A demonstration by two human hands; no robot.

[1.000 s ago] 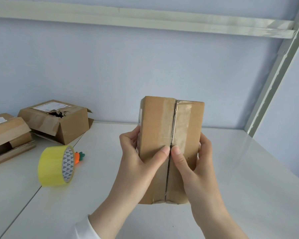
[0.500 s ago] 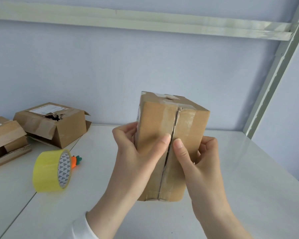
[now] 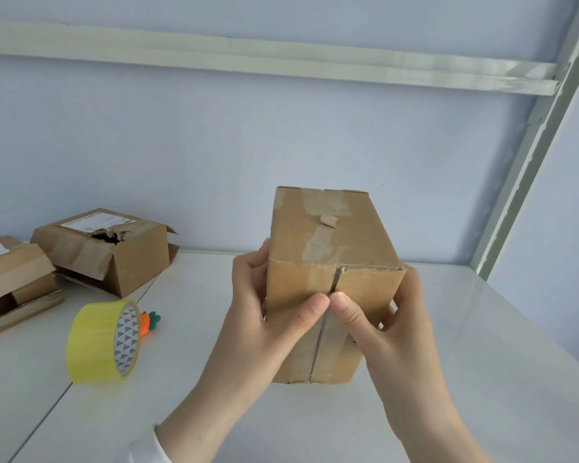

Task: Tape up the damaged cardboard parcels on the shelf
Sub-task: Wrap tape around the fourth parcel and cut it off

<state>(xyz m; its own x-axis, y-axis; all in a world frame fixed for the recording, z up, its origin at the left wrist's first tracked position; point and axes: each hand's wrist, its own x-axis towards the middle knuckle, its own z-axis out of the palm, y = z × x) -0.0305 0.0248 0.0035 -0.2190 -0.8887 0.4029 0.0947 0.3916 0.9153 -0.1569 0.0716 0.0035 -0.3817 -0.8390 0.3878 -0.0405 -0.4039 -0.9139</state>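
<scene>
I hold a tall brown cardboard parcel (image 3: 328, 248) upright over the white shelf (image 3: 482, 362). My left hand (image 3: 264, 315) grips its left side and my right hand (image 3: 385, 329) grips its right side. Both thumbs press beside the split seam on the near face. Old clear tape with a curled loose end runs across the parcel's top. A yellow tape roll (image 3: 102, 342) stands on edge to the left. Behind it sits a parcel with a torn hole (image 3: 104, 248) in its top.
A third cardboard parcel (image 3: 10, 279) with an open side lies at the far left edge. A small orange carrot-shaped object (image 3: 147, 322) lies behind the tape roll. The shelf's upright post (image 3: 528, 155) rises at the right, with a crossbar overhead.
The parcel has tipped toward me, so its taped top face now shows. Both hands stayed on its sides with thumbs at the seam. The view shifted slightly.
</scene>
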